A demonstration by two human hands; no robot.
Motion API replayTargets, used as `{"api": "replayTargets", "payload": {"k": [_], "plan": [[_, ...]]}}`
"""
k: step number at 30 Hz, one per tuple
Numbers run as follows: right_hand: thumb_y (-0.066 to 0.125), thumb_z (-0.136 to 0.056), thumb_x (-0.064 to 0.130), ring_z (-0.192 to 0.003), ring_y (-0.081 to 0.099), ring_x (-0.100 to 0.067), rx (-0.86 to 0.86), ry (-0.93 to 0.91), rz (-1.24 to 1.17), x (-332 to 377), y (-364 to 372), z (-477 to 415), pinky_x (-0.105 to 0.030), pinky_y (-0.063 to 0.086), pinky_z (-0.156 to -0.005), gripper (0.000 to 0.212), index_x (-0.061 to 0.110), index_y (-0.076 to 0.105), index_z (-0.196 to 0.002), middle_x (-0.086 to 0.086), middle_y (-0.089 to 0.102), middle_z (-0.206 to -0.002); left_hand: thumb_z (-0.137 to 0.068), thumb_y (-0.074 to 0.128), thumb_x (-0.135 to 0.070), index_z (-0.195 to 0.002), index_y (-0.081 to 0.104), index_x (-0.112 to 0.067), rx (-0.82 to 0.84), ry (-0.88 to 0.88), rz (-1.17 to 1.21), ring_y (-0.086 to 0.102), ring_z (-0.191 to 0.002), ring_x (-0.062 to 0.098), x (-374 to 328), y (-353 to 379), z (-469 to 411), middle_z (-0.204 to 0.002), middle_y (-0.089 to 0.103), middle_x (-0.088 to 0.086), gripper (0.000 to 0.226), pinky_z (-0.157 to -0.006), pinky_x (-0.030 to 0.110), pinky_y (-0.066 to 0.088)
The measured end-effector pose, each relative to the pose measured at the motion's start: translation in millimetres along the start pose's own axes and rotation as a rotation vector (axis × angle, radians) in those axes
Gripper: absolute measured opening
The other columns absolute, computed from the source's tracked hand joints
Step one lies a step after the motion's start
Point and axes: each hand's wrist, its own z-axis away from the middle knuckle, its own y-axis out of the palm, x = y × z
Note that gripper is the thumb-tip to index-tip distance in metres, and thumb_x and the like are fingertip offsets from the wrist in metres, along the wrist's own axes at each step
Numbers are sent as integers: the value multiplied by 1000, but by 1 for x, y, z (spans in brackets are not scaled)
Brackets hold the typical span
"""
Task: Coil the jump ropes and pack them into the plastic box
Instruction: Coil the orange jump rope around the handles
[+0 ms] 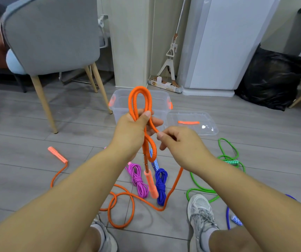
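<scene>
Slack of orange braided jump rope (174, 186) trails on floor by my shoes, ungathered. Beyond: coiled magenta rope (139, 180), coiled blue rope (161, 186); loose green rope (228, 157) to the right. My left hand (133, 128) grips orange loops upright, keeping them stacked. My right hand (178, 142) pinches next strand. Clear plastic box (117, 106) open behind, lid (191, 129) beside. Snag risk: floor slack.

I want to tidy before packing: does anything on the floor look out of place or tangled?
Nothing looks damaged. The green rope sprawls in loose loops by the right shoe, unlike the neat pink bundle and blue bundle.
</scene>
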Motion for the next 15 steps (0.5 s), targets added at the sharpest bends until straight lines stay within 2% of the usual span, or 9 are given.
{"api": "replayTargets", "payload": {"k": [2,5,7,9,12,15], "plan": [[47,-96,32,-58,51,3,58,37,-12,-8,-4,3,-11,37,-57,30,15,66,-82,9,62,-63,-100,40,-12,-90,55,-11,-14,-32,106,68,-65,13,-1,0,-2,-65,61,2,19,-76,35,58],[45,-96,34,-50,47,1,137,84,4,-26,-12,9,-12,36,-53,29,19,67,-85,6,55,-58,-101,39,-16,-87,51,-9,-25,-100,278,51,-44,8,-4,-6,-5,-58,45,-1,19,-61,33,59],[45,-96,35,-50,45,0,177,119,39,-39,-17,14,-14,36,-52,28,20,67,-85,6,52,-58,-101,39,-20,-84,49,-10,-38,-115,315,39,-40,6,-4,-12,-7,-53,40,-4,22,-51,28,53],[45,-96,35,-58,47,-4,221,163,118,-54,-21,21,-24,40,-59,29,20,67,-86,4,51,-62,-101,39,-24,-83,48,-11,-63,-116,339,32,-39,6,-4,-19,-10,-50,37,-6,25,-47,24,44],[43,-96,38,-64,49,-15,271,216,234,-76,-23,29,-28,41,-62,27,23,65,-86,-2,53,-67,-101,38,-33,-91,51,-12,-96,-115,315,28,-37,6,0,-28,-16,-45,32,-8,27,-43,20,39],[40,-98,39,-68,51,-15,306,267,344,-94,-26,34,-28,41,-65,24,28,58,-86,2,54,-69,-100,38,-39,-76,44,-16,-159,-137,272,26,-35,7,6,-34,-20,-44,29,-8,34,-42,19,36]]}}
